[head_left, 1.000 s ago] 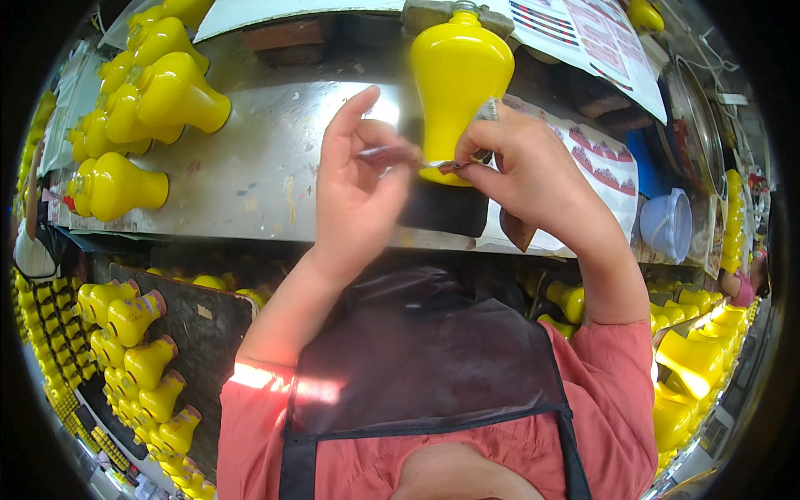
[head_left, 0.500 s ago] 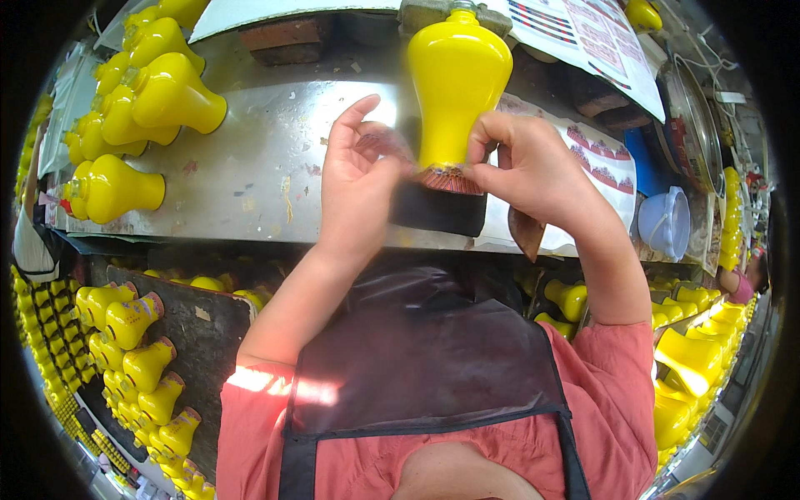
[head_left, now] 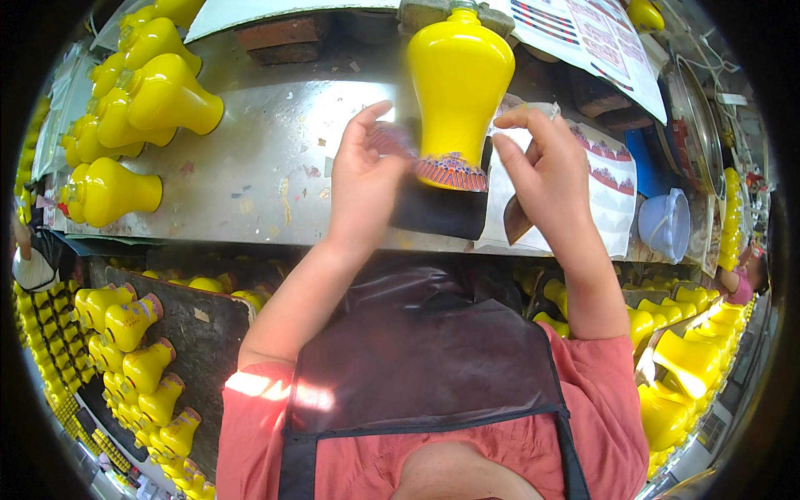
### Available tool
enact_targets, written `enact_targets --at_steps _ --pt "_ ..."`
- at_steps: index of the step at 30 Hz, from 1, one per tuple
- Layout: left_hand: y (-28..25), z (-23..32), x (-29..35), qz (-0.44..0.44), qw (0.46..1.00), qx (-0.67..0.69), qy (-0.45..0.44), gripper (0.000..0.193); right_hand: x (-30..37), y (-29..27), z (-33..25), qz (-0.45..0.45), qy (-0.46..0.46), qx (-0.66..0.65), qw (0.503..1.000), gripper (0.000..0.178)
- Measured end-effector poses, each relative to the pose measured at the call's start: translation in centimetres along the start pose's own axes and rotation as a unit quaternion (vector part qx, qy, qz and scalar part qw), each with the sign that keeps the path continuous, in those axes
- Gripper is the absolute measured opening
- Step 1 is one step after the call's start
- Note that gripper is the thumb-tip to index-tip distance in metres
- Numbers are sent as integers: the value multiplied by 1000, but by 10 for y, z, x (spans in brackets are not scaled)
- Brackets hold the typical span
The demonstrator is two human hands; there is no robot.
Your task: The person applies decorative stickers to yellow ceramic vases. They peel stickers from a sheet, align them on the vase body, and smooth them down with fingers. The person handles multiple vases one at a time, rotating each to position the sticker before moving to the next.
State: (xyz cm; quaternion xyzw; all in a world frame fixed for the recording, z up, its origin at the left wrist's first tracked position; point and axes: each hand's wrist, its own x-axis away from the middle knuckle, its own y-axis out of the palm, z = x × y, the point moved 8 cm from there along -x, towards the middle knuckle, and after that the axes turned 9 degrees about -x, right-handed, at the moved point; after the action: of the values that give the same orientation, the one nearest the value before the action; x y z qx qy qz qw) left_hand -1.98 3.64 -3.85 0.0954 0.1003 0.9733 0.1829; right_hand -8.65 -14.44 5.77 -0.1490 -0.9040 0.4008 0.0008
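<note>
A glossy yellow vase lies with its neck away from me and its foot toward me. Around its foot runs a patterned decal strip in red and blue. My left hand is closed at the left of the foot, its thumb and fingers pinching the loose, see-through end of the strip, which is blurred. To the right of the foot, my right hand is off the vase, thumb and forefinger apart with nothing between them. A black pad lies under the foot.
Several yellow vases lie on the metal table at left. Decal sheets and a pale blue bucket are at right. A grey block supports the vase's neck. Many more vases fill racks below, both sides.
My right hand has let go of the foot and moved right. The strip's red and blue pattern now shows across the foot's front. My left hand has shifted slightly right.
</note>
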Motion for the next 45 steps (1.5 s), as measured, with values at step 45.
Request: enact_targets --at_steps 45 --pt "19 1 2 -50 974 -209 71 75 4 8 -26 93 -117 95 984 43"
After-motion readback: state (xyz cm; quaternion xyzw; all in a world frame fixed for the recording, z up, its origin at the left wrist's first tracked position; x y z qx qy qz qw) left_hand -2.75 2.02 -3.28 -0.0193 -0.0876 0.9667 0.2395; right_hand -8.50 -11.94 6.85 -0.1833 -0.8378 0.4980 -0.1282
